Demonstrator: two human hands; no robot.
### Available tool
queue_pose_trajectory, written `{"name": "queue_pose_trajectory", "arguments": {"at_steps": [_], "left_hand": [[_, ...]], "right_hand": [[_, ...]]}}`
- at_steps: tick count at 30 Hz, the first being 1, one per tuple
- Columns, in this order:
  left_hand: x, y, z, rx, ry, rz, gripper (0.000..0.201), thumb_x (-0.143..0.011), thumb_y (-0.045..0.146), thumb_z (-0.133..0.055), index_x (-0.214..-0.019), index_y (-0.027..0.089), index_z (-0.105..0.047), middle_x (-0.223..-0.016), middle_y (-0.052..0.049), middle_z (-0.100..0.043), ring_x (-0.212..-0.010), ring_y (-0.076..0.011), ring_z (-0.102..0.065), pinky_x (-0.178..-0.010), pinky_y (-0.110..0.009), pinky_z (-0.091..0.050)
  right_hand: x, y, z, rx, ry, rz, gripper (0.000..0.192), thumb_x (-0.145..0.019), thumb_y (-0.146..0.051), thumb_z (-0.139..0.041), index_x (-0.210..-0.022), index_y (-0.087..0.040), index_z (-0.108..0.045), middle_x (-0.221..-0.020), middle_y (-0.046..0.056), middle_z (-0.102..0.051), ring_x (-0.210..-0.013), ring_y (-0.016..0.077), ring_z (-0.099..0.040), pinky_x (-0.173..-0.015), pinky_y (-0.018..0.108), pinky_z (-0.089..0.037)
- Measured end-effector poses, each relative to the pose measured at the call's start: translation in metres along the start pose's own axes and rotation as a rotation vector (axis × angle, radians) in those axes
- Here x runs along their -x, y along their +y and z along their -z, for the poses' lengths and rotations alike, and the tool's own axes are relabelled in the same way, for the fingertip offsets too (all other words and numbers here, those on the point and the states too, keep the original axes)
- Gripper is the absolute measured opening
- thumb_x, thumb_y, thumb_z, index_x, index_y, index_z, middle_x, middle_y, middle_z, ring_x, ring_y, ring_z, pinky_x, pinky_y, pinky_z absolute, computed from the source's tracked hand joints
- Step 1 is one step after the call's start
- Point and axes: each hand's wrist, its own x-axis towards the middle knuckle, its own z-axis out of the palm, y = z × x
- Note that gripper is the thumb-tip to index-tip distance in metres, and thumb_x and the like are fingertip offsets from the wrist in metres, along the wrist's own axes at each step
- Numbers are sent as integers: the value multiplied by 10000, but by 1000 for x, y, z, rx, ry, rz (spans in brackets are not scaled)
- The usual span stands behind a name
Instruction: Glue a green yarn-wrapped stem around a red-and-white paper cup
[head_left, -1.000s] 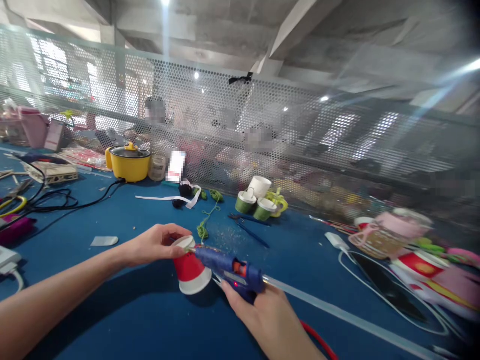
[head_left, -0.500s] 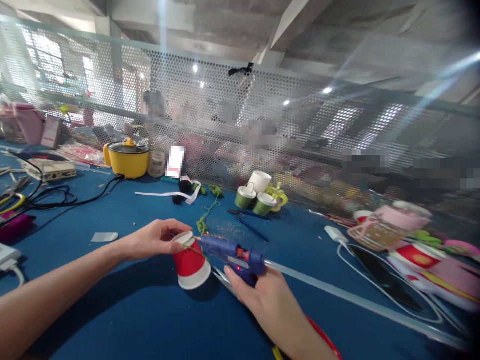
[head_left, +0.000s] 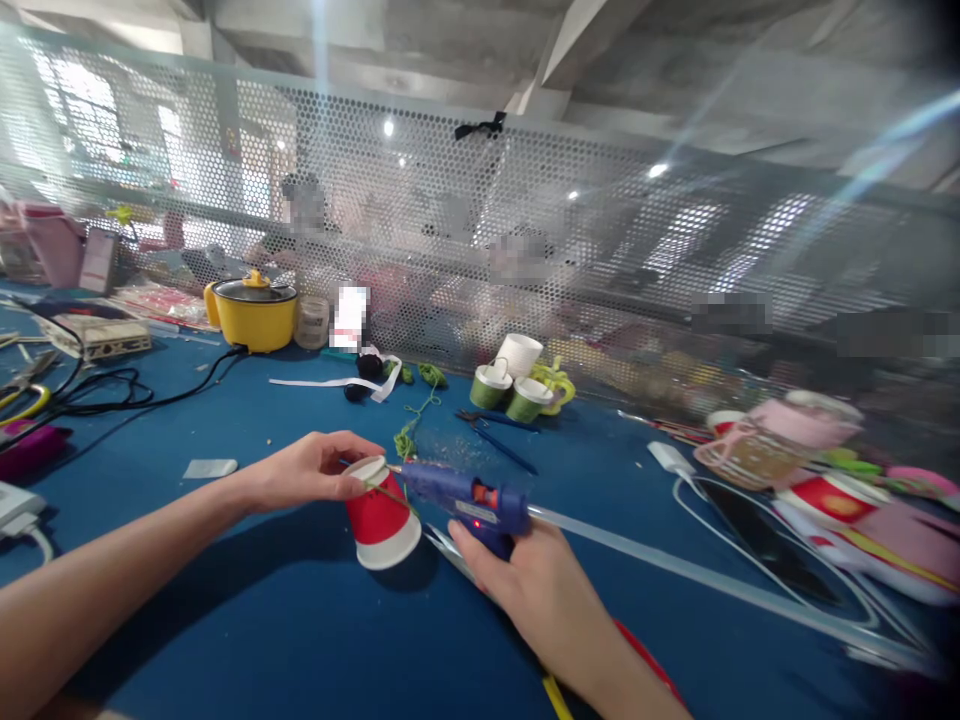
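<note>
An upturned red paper cup (head_left: 379, 521) with a white rim stands on the blue table (head_left: 247, 620). My left hand (head_left: 307, 470) pinches its top edge, where a thin green cord lies across the cup. My right hand (head_left: 525, 585) grips a blue hot-glue gun (head_left: 465, 497), its red light on. The nozzle touches the cup's top by my left fingers. A long clear glue stick (head_left: 675, 575) trails from the gun's back toward the right.
Green cord (head_left: 409, 435), green-wrapped cups (head_left: 510, 392), a yellow pot (head_left: 255, 315), black cables (head_left: 112, 395) and a white ribbon (head_left: 337, 383) lie farther back. Pink and red craft pieces (head_left: 817, 470) crowd the right side. A perforated metal screen (head_left: 525, 250) closes off the table's far edge, with people behind it.
The glue gun's nozzle has shifted slightly up and left along the cup's top. Both hands keep their holds; the view has drifted a little.
</note>
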Motion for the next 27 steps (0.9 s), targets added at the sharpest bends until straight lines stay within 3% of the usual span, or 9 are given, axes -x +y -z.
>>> {"name": "queue_pose_trajectory", "arguments": {"at_steps": [16, 19, 27], "left_hand": [[0, -1, 1, 29, 7, 12, 411, -698, 291, -624, -1077, 167, -526, -1069, -87, -591, -957, -206, -538, -831, -352, -404], [0, 0, 1, 30, -1, 7, 410, -697, 289, -625, -1075, 167, -526, -1072, -88, -588, -961, -207, -535, -834, -348, -402], [0, -2, 4, 78, -48, 19, 458, -686, 293, -638, -1102, 162, -499, -1123, -111, -564, -999, -226, -524, -851, -368, -397]], "right_hand": [[8, -9, -2, -19, -21, -12, 244, -776, -321, -454, -828, -160, -630, -415, -38, -530, -401, 137, -503, -476, 242, -422], [7, -10, -1, -28, -3, -11, 229, -766, -316, -459, -756, -162, -629, -424, -30, -535, -414, 138, -507, -463, 238, -418], [-1, -3, 1, -84, -15, -100, 249, -744, -361, -478, -735, -144, -601, -451, -23, -529, -396, 122, -473, -422, 226, -403]]}}
